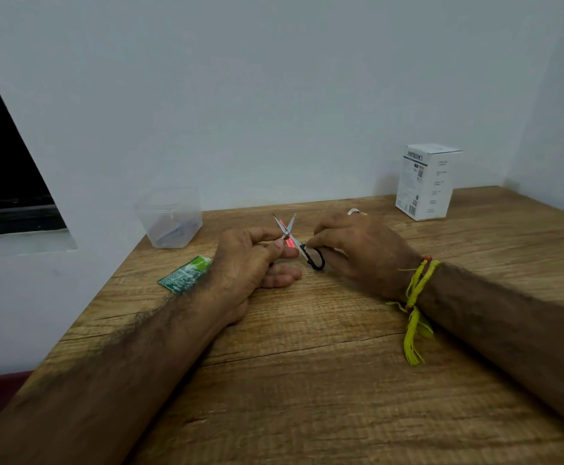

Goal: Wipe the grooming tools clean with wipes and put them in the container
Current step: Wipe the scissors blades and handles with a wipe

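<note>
scissors (287,229) shiny metal | container (170,218) frosted plastic | table (307,364) matt wood

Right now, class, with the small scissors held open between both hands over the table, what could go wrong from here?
1. The scissors are spread open, their points bare; the left hand pinches near the pivot and could be nicked.
2. The right hand grips only one black handle loop, so the scissors may slip or snap shut.
3. The clear container stands close to the table's left edge and could be knocked off.
</note>
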Tool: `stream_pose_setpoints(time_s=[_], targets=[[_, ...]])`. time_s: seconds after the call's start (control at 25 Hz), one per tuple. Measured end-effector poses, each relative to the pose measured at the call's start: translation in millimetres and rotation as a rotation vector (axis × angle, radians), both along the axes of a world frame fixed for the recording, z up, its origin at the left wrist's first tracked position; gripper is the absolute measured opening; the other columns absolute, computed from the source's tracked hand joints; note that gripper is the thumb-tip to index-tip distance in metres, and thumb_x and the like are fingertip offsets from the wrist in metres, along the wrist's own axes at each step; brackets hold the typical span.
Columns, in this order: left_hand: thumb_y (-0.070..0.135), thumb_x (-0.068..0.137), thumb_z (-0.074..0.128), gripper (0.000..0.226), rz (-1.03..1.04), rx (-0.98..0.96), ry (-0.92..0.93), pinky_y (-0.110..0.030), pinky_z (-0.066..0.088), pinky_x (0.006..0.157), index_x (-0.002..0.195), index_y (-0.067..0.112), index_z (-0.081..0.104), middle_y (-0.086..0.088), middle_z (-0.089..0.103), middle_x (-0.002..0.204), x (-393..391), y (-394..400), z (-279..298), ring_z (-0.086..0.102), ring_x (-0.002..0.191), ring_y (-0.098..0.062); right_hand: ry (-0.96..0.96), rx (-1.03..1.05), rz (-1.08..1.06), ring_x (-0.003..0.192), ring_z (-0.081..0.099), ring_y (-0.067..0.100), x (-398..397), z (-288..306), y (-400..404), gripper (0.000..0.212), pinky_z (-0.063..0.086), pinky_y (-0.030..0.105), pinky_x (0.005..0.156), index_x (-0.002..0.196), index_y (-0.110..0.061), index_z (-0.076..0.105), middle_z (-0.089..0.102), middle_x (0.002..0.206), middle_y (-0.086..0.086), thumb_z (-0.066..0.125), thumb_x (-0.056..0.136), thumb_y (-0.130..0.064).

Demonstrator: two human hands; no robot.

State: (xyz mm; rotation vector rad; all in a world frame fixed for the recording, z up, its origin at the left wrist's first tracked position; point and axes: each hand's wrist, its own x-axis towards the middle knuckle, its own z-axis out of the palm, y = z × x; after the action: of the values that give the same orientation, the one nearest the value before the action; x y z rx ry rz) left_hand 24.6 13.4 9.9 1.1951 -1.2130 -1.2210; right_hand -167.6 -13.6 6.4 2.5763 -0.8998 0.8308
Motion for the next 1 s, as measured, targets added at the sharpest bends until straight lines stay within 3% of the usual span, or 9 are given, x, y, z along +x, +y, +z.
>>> stream_pose_setpoints(time_s=[0.16,0.52,0.64,0.76,0.84,1.0], targets=[[0.004,0.101,0.055,0.023,0.003,-0.006,-0.003,-0.027,0.06,0.055,0.123,0.004,0.061,-0.015,0.076,0.096,-0.7,-1.1,-1.1,0.074,0.061,-0.022,-0.06,0.017,-0.014,0.081,0.067,0.028,8.6,-1.5,1.2,0.019,0.054,0.041,0.07,0.091,-0.008,0.076,0.07,0.087,0.006,0.058,0.085,-0.013],[0.005,0.1,0.057,0.025,0.014,-0.012,0.004,-0.027,0.06,0.055,0.125,0.003,0.061,-0.014,0.077,0.097,-1.0,-1.4,-2.1,0.075,0.067,-0.026,0.02,-0.014,-0.019,0.08,0.066,0.03,11.3,-2.0,0.2,0.025,0.054,0.045,0.065,0.092,-0.011,0.074,0.069,0.091,0.005,0.05,0.087,-0.013],[0.005,0.099,0.058,0.026,0.003,-0.025,0.022,-0.028,0.061,0.057,0.125,0.002,0.06,-0.014,0.077,0.096,-1.5,2.5,-1.0,0.076,0.071,-0.027,-0.179,0.073,-0.036,0.079,0.065,0.02,3.0,0.5,6.2,0.016,0.053,0.042,0.07,0.091,-0.013,0.076,0.069,0.085,-0.002,0.061,0.088,-0.011],[0.002,0.096,0.061,0.022,0.014,-0.021,0.053,-0.031,0.062,0.062,0.118,0.004,0.061,-0.014,0.078,0.093,-0.9,2.1,0.3,0.077,0.077,-0.03,-0.559,0.306,-0.173,0.073,0.066,0.006,0.7,2.2,11.9,0.013,0.05,0.016,0.067,0.087,-0.018,0.078,0.072,0.079,-0.009,0.07,0.087,-0.007],[0.001,0.095,0.061,0.018,0.016,-0.015,0.064,-0.032,0.062,0.064,0.112,0.006,0.062,-0.014,0.078,0.09,-1.1,2.8,1.4,0.077,0.079,-0.032,-0.632,0.442,-0.261,0.069,0.065,0.001,9.0,-3.1,13.6,0.016,0.046,0.008,0.061,0.082,-0.02,0.078,0.073,0.074,-0.01,0.072,0.084,-0.006],[0.001,0.093,0.062,0.016,0.014,-0.033,0.058,-0.032,0.062,0.064,0.109,0.007,0.063,-0.012,0.078,0.087,-1.8,3.4,0.5,0.077,0.077,-0.029,-0.64,0.486,-0.328,0.068,0.066,0.003,24.6,-9.5,18.7,0.011,0.049,0.013,0.06,0.083,-0.02,0.079,0.072,0.072,-0.009,0.073,0.084,-0.011]])
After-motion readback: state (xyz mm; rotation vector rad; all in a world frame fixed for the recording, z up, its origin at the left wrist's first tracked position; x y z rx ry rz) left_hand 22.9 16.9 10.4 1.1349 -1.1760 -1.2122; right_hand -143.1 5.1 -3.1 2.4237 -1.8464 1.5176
